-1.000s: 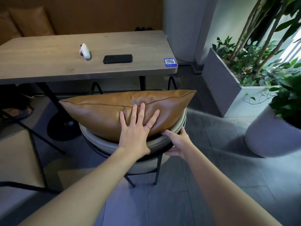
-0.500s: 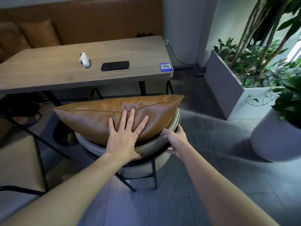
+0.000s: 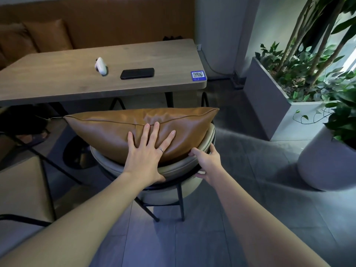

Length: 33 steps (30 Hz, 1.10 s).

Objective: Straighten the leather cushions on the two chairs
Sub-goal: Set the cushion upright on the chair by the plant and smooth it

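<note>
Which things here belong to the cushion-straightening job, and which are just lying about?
Job:
leather cushion
chair
left hand, flat on the cushion
right hand, gripping the chair's rim

Lying about:
phone
white gadget
QR sticker
planter

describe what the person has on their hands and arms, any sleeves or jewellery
Both forearms are bare, with no sleeves, watch or bracelet in view. The left hand wears a thin silver-coloured ring on one finger. The right hand shows no ring or glove.
</note>
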Tool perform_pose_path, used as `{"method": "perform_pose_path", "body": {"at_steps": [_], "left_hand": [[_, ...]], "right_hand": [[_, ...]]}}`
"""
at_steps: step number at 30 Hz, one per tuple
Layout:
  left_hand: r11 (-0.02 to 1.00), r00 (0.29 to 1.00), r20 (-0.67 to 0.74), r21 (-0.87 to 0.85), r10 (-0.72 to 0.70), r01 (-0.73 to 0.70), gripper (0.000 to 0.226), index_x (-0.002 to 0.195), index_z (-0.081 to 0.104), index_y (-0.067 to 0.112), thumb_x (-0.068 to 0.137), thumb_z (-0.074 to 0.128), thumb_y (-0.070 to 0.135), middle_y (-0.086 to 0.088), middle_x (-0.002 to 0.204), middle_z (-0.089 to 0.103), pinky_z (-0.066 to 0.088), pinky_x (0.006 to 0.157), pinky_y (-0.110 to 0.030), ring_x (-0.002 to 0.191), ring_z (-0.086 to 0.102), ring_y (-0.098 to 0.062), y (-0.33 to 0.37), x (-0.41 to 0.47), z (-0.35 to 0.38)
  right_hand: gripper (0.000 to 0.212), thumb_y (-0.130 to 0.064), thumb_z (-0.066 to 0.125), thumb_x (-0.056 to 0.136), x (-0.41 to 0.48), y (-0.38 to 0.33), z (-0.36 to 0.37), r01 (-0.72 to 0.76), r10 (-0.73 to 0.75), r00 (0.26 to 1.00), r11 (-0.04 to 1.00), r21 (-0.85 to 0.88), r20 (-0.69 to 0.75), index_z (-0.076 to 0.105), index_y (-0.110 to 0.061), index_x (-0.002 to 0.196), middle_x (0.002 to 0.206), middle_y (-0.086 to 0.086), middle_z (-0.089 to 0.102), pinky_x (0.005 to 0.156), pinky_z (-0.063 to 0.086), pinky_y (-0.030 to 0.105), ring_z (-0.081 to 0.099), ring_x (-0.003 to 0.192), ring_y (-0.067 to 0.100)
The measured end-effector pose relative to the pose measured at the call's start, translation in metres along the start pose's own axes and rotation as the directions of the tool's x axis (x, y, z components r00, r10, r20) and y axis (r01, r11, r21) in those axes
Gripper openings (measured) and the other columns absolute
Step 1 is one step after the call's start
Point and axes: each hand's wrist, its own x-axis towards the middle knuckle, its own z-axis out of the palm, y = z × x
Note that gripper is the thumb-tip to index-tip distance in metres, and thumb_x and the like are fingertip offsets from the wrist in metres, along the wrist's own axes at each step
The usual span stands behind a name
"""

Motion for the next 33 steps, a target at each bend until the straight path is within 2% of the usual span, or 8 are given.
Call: {"method": "perform_pose_path", "body": {"at_steps": [3,10,15,19,20,25,27,33], "left_hand": [[1.000,1.000,-0.015,-0.014,0.001,-0.001,0.148,0.137,-0.051,0.038,0.068,0.073,0.077,-0.015,0.165,-0.033,0.001,0.118,-0.070,0.153,-0.023,-0.040,0.000,0.003,0.002],[0.999,1.000,-0.030,-0.050,-0.008,0.006,0.145,0.141,-0.047,0.039,0.068,0.073,0.077,-0.014,0.166,-0.032,0.002,0.118,-0.070,0.154,-0.021,-0.039,0.006,0.012,0.002],[0.999,1.000,-0.026,-0.040,-0.010,0.009,0.144,0.140,-0.048,0.039,0.069,0.071,0.079,-0.014,0.166,-0.032,0.003,0.119,-0.069,0.154,-0.022,-0.038,0.005,0.010,0.002],[0.998,1.000,-0.019,-0.064,-0.013,0.012,0.140,0.138,-0.050,0.040,0.069,0.064,0.084,-0.013,0.166,-0.033,0.001,0.119,-0.069,0.154,-0.022,-0.037,0.002,0.009,0.002],[0.997,1.000,-0.020,-0.072,-0.014,0.012,0.139,0.138,-0.050,0.041,0.069,0.061,0.087,-0.013,0.166,-0.033,0.001,0.119,-0.069,0.154,-0.022,-0.037,0.001,0.010,0.002],[0.997,0.999,-0.045,-0.079,-0.013,0.009,0.135,0.140,-0.047,0.042,0.067,0.056,0.091,-0.013,0.168,-0.028,0.002,0.118,-0.069,0.155,-0.019,-0.036,0.004,0.016,0.003],[0.997,0.999,-0.039,-0.077,-0.009,0.006,0.136,0.140,-0.047,0.042,0.066,0.057,0.091,-0.012,0.168,-0.028,0.002,0.118,-0.069,0.155,-0.019,-0.036,0.004,0.019,0.003],[0.998,0.999,-0.045,-0.056,-0.017,0.015,0.137,0.139,-0.048,0.042,0.067,0.057,0.091,-0.013,0.168,-0.027,0.003,0.119,-0.068,0.156,-0.018,-0.036,0.005,0.018,0.005]], "right_hand": [[0.114,-0.023,0.080,0.056,0.005,-0.004,-0.002,0.003,-0.003,1.000,1.000,-0.030,-0.002,0.029,-0.043,0.156,0.142,0.004,0.055,0.090,0.059,0.058,0.058,0.123,0.041],[0.114,-0.036,0.079,0.036,0.020,-0.021,-0.004,0.034,-0.029,0.999,0.987,-0.159,0.034,0.042,-0.037,0.145,0.135,0.004,0.060,0.077,0.063,0.057,0.064,0.114,0.039],[0.117,-0.036,0.078,0.041,0.016,-0.019,-0.003,0.023,-0.013,0.998,0.983,-0.185,0.055,0.032,-0.040,0.149,0.144,0.008,0.053,0.069,0.064,0.061,0.061,0.117,0.046],[0.128,-0.039,0.077,0.056,0.009,-0.017,0.003,0.013,-0.005,0.999,0.976,-0.215,0.039,-0.002,-0.048,0.156,0.156,0.011,0.038,0.069,0.065,0.054,0.056,0.123,0.047],[0.127,-0.040,0.076,0.059,0.007,-0.017,0.003,0.011,-0.002,0.999,0.973,-0.230,0.041,-0.005,-0.047,0.156,0.157,0.011,0.037,0.070,0.065,0.053,0.055,0.125,0.047],[0.110,-0.037,0.077,0.065,0.013,-0.019,-0.004,0.032,-0.019,0.998,0.969,-0.244,0.058,0.016,-0.037,0.156,0.151,0.008,0.047,0.078,0.064,0.056,0.057,0.124,0.043],[0.108,-0.034,0.078,0.069,0.015,-0.020,-0.006,0.031,-0.018,0.998,0.972,-0.232,0.059,0.016,-0.037,0.157,0.150,0.007,0.048,0.079,0.065,0.054,0.058,0.123,0.043],[0.112,-0.037,0.079,0.061,0.014,-0.017,-0.005,0.039,-0.026,0.998,0.977,-0.208,0.062,0.020,-0.040,0.155,0.148,0.007,0.050,0.075,0.065,0.056,0.060,0.120,0.043]]}}
